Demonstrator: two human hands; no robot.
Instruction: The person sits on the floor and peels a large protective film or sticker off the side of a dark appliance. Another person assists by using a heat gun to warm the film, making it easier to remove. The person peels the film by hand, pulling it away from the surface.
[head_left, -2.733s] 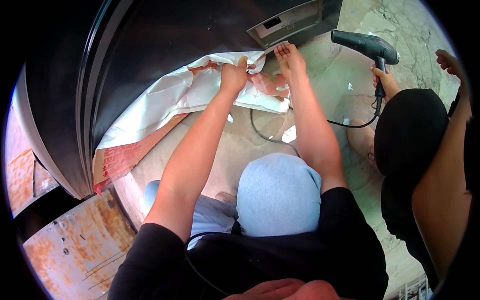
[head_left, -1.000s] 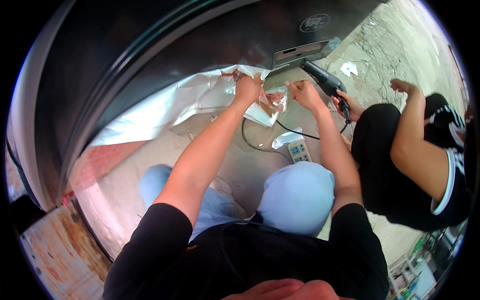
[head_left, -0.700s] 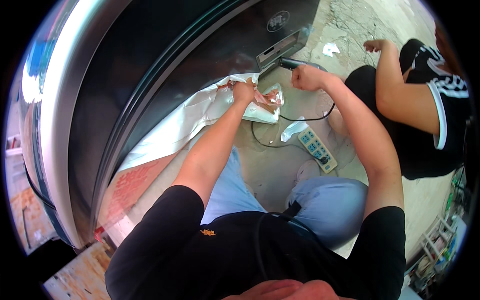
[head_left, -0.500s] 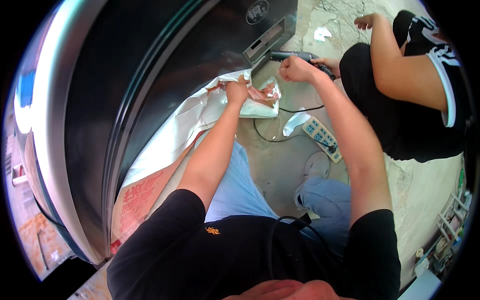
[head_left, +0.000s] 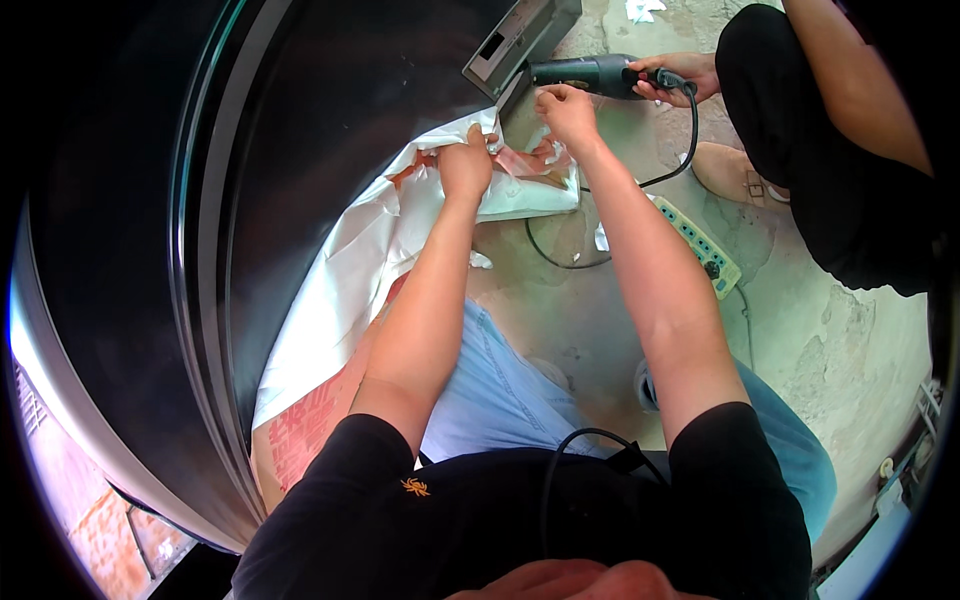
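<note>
A crumpled white sheet [head_left: 345, 265], torn and reddish-brown along its upper part, lies against the lower edge of a large glossy dark panel [head_left: 330, 130]. My left hand [head_left: 466, 165] is closed on the sheet's upper edge, thumb uppermost. To its right, my right hand [head_left: 567, 115] is raised with fingertips pinched together; whatever is between them is too small to make out. Just beyond it, a co-worker's hand [head_left: 690, 75] holds a black hair dryer [head_left: 590, 75], its nozzle toward the panel's corner by a grey recessed frame [head_left: 510, 50].
A multi-socket power strip [head_left: 695, 245] and a black cord [head_left: 693, 130] lie on the concrete floor to the right. The co-worker crouches there, one tan shoe [head_left: 735, 172] showing. Brown cardboard with red print [head_left: 310, 430] sits under the sheet. White scraps [head_left: 643, 10] lie about.
The view has shifted, bringing the hair dryer more into sight. My right hand has moved a little toward the panel corner, its fingers now pinched. My left hand keeps its hold on the sheet.
</note>
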